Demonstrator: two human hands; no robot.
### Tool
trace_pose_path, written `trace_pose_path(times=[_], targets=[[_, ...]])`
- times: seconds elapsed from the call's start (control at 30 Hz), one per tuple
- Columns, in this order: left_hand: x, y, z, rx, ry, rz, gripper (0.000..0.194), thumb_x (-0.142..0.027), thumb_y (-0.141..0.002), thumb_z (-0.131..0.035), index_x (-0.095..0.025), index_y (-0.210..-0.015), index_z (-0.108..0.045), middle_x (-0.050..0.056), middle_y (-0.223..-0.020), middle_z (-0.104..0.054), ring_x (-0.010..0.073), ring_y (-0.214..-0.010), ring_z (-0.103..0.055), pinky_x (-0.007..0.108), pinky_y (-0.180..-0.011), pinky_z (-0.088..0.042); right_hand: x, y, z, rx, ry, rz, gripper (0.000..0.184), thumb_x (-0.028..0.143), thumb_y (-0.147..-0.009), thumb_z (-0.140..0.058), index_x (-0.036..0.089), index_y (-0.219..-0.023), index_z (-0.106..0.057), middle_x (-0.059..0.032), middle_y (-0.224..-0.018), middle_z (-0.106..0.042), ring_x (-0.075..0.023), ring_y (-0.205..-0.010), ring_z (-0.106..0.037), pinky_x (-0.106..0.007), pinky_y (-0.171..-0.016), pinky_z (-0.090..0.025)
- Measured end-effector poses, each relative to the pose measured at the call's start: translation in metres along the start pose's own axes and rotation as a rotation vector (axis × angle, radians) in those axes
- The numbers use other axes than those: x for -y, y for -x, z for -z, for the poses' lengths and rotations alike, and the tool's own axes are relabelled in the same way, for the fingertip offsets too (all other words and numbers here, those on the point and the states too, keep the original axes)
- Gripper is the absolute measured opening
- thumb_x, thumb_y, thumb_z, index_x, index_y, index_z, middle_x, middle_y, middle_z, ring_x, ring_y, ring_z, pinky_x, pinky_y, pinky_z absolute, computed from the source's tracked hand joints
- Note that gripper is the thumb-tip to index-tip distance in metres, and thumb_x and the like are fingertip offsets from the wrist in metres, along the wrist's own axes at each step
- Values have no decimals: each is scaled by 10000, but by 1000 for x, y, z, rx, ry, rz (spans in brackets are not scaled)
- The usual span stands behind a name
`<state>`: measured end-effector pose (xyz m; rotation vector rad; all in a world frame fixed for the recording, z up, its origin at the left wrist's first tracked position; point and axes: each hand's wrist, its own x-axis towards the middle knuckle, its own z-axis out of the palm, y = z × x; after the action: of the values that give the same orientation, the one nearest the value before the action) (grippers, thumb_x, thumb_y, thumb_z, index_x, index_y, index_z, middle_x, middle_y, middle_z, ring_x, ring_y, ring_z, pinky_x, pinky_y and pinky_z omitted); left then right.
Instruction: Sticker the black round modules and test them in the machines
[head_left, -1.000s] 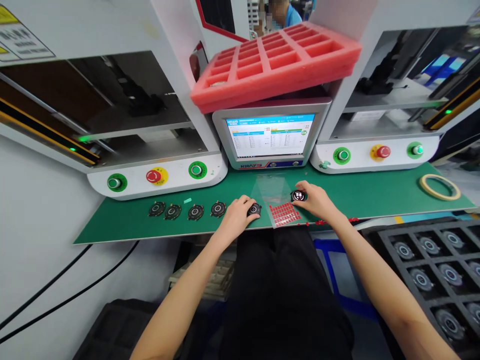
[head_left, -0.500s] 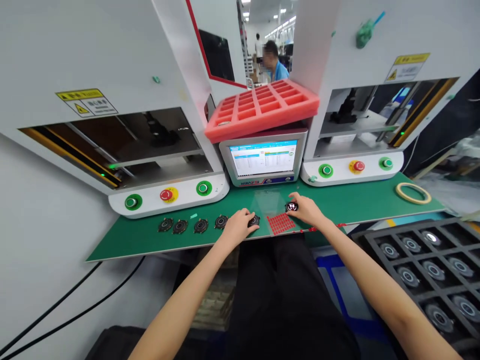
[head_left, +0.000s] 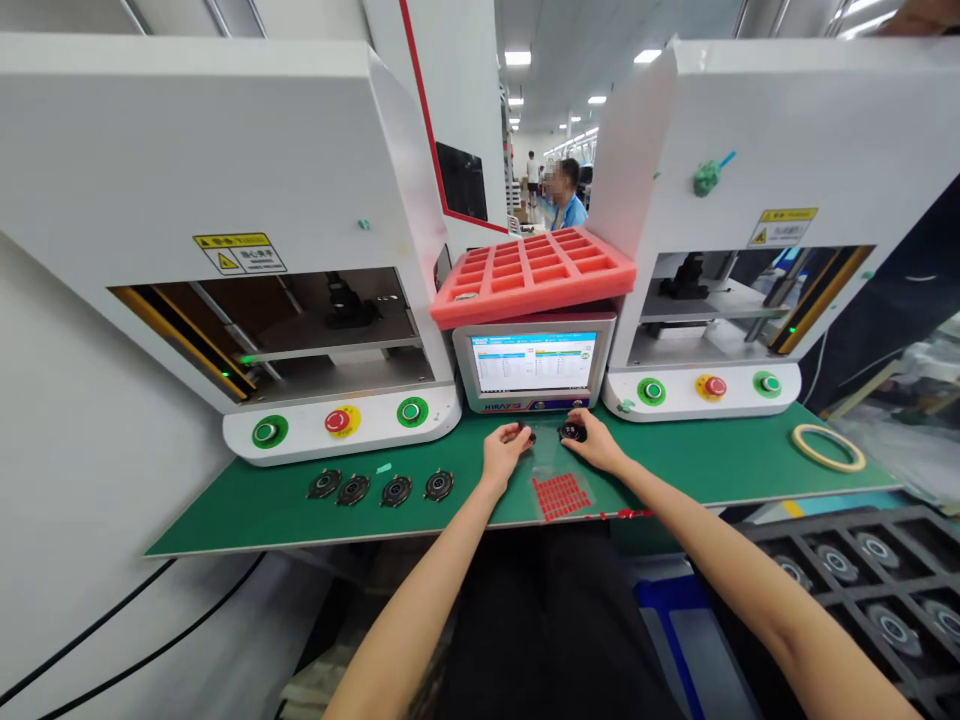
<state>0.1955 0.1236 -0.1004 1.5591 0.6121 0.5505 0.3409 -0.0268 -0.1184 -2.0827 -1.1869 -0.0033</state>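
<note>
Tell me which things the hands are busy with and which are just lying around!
In the hands:
left hand: small black round part
right hand: black round part with a lit face

Lying around:
four black round parts
red-dotted clear sheet
tape roll
pink foam tray

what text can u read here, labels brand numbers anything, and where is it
"HIRAYS", last letters uncertain, on the lower bezel of the touchscreen monitor
Warning label on the left machine housing: too small to read
Warning label on the right machine housing: too small to read
Tables on the monitor screen: too small to read
</note>
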Motion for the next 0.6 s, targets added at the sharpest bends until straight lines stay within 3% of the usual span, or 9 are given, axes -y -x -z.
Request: trace_pose_path(times=[0.27,0.6], targets=[[7,2,2,77,21,8,229,-223,-899,-652,-119,-1100,-623,65,-1055,-667,171,-924,-665,365,-820,-586,-10,6,-8,-40,-23,-6,349,375,-931,-608,157,-1203,-587,-84,-1179,-630,-216,-1050,-631,-449,-920,-535],[11,2,-2,41,-123,-82,220,-281,-916,-626,-129,-1075,-627,75,-1104,-643,189,-987,-635,399,-871,-558,1,7,-4,-15,25,26,353,367,-938,-600,162,-1225,-581,-89,-1209,-625,-220,-1073,-630,-449,-924,-538]])
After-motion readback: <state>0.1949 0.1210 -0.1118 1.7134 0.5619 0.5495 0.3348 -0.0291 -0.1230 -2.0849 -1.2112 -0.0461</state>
